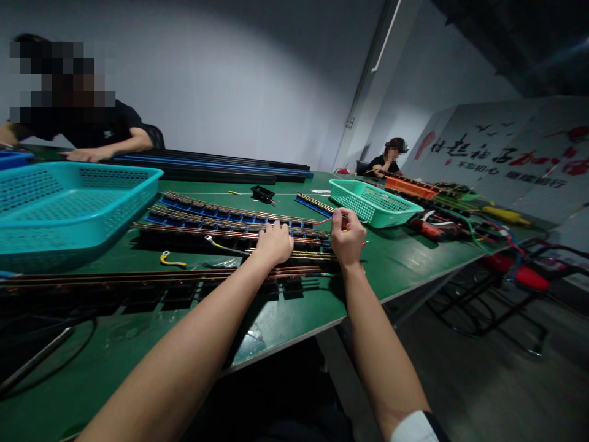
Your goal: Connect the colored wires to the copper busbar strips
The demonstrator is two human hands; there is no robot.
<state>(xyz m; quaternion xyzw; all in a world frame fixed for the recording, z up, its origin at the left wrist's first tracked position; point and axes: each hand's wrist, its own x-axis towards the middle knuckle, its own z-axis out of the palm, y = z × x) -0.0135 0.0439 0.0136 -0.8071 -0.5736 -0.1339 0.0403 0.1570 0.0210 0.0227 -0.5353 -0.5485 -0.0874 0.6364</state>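
My left hand lies over a blue-and-black strip with copper-coloured rails, its fingers bent down around the strip. Close to the strip's right end, my right hand is closed in a fist-like pinch. A thin red wire runs from the rails up to the fingertips of that hand. A small yellow bit shows between its fingers, but what it belongs to is hidden. Left of my left hand, a dark cable with a ring lug lies across the strips. A short yellow lead with a lug rests nearby on the green table.
A turquoise basket stands at left, a green basket beyond my right hand. Another long railed strip lies in front. Long dark bars, a small black tray and a red-black tool lie farther back. Two people sit behind.
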